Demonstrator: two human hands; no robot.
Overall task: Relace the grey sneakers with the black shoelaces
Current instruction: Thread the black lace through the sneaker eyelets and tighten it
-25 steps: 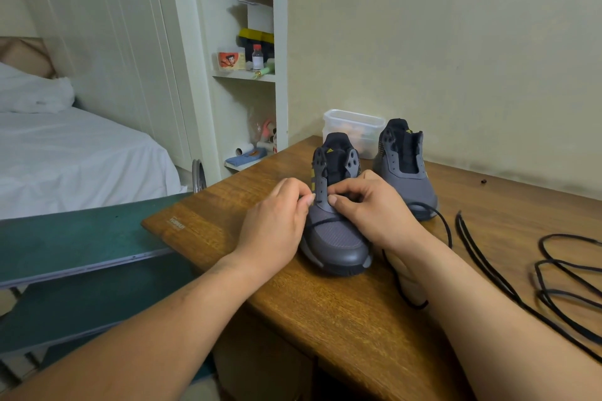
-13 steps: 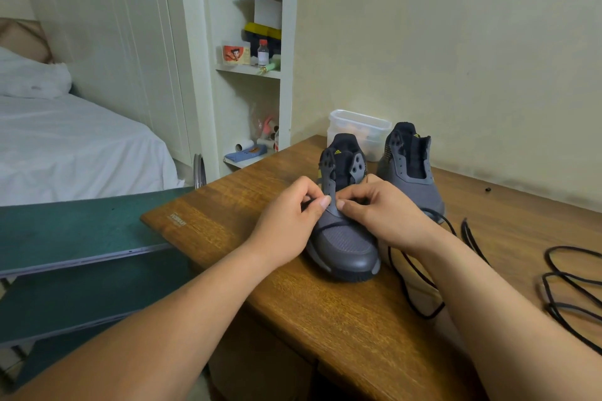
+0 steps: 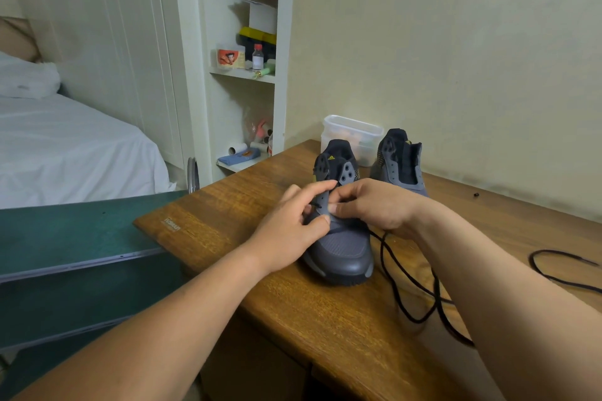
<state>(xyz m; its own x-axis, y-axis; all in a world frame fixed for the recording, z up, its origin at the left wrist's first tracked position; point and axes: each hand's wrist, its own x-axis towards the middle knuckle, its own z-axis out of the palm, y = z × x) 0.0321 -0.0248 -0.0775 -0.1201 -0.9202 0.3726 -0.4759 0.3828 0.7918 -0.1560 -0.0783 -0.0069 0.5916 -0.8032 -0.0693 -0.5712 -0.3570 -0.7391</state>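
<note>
Two grey sneakers stand on the wooden table [image 3: 228, 205]. The near sneaker [image 3: 342, 251] points its toe toward me, and one black shoelace [image 3: 400, 290] runs across its lowest eyelets and trails off to the right. My left hand [image 3: 293, 228] touches the sneaker's left eyelet flap, its fingertips at the lace end. My right hand [image 3: 374, 205] pinches the flap and lace from the right. The second sneaker [image 3: 400, 166] stands unlaced behind. Another black shoelace [image 3: 553, 270] lies loose at the far right.
A clear plastic tub [image 3: 353, 137] sits behind the sneakers against the wall. The table's left corner hangs over a green board [image 3: 65, 231]. A white shelf unit [image 3: 247, 75] and a bed [image 3: 65, 146] lie to the left.
Both hands shifted slightly up the near sneaker's throat, and my left fingers spread wider at the flap. The trailing lace slid closer to the sneaker. The view tilted a little.
</note>
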